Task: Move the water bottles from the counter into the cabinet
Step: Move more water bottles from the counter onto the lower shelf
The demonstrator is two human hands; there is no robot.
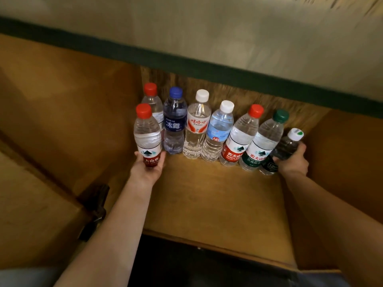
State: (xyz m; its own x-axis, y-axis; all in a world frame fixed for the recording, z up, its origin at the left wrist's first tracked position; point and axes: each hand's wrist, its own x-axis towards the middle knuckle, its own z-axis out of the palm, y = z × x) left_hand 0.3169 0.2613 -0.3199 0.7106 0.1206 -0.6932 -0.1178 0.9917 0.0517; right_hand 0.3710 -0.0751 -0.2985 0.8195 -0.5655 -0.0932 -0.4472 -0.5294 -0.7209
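Inside the cabinet [217,204], a red-capped bottle [147,134] and a dark bottle [286,149] are being gripped by the left hand [148,168] and right hand [293,160], fingers wrapped round each, and should be seated upright at opposite ends of the bottle row [207,129] before release.

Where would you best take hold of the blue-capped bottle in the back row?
Probably by the neck just under the cap of the blue-capped bottle, coming from above and the front. Its body stands upright, wedged between a red-capped bottle and the white-capped bottle, so a side grip lacks room; only the top is free.
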